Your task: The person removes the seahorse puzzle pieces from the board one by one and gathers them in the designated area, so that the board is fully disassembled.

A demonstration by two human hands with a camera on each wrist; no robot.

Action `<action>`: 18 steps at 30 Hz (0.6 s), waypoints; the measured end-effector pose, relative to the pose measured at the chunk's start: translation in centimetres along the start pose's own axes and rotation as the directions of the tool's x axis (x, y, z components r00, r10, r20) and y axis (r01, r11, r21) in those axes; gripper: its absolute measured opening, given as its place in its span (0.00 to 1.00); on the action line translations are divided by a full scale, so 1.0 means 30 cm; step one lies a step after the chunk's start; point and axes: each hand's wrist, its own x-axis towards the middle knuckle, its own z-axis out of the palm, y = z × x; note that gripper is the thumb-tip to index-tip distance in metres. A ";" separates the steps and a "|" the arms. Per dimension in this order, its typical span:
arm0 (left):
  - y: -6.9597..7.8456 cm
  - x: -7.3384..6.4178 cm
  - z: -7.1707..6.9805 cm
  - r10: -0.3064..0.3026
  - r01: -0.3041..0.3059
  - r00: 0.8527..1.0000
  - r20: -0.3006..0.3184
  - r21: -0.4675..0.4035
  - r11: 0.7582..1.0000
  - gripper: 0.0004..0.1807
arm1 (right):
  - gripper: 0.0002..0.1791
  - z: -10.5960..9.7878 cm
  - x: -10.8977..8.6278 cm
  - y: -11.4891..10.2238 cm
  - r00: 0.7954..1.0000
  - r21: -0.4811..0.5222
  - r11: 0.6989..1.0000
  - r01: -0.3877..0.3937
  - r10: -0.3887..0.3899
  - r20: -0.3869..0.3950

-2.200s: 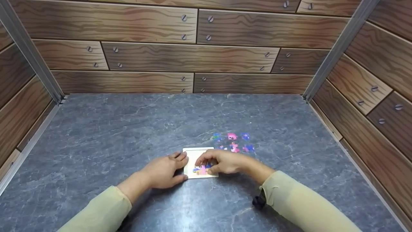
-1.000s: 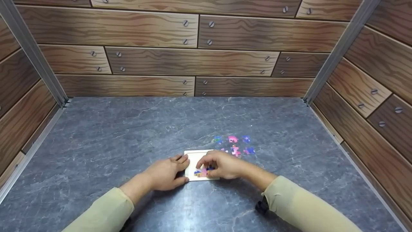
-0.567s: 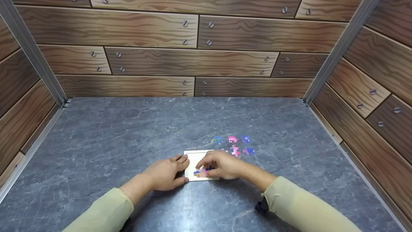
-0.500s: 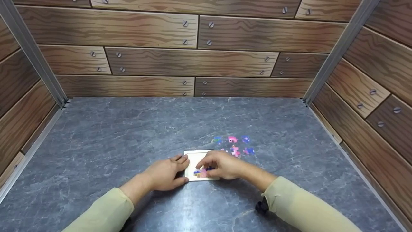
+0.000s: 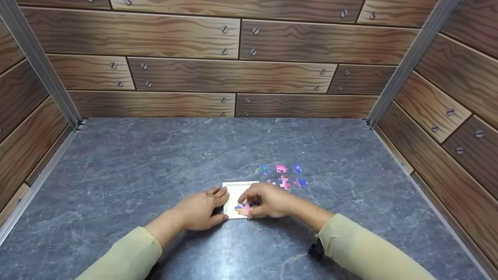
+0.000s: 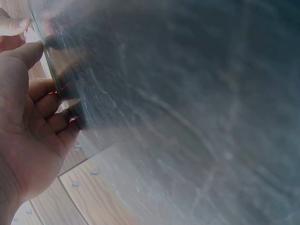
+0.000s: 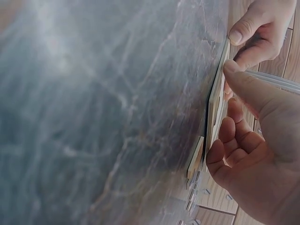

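In the head view a white jigsaw tray [image 5: 233, 191] lies on the table, with several joined pink, blue and yellow pieces along its near side. My left hand [image 5: 202, 210] rests against the tray's left edge, thumb at the near corner and fingers farther up. Over the tray's right part is my right hand [image 5: 274, 199], its thumb and index finger pinching a pink puzzle piece [image 5: 245, 209] low on the tray. The hand covers the tray's right side. In the right wrist view the thumb tip meets the tray's edge [image 7: 216, 101], and the other fingers curl inward.
Beyond the right hand lie loose puzzle pieces in rough rows, among them a pink one [image 5: 281, 168], a blue one [image 5: 297, 168] and a darker blue one [image 5: 301, 182]. Wood-patterned walls [image 5: 186, 74] enclose the grey marbled table [image 5: 155, 155] at the back and sides.
My right thumb has shifted slightly toward the tray's near edge, showing more of the pink piece. The left hand keeps its place on the tray. The loose pieces have not moved.
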 end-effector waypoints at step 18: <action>0.001 -0.001 0.001 -0.003 0.003 1.000 -0.002 0.011 1.000 0.37 | 0.17 -0.034 -0.032 0.001 0.997 -0.004 1.000 -0.007 0.007 -0.078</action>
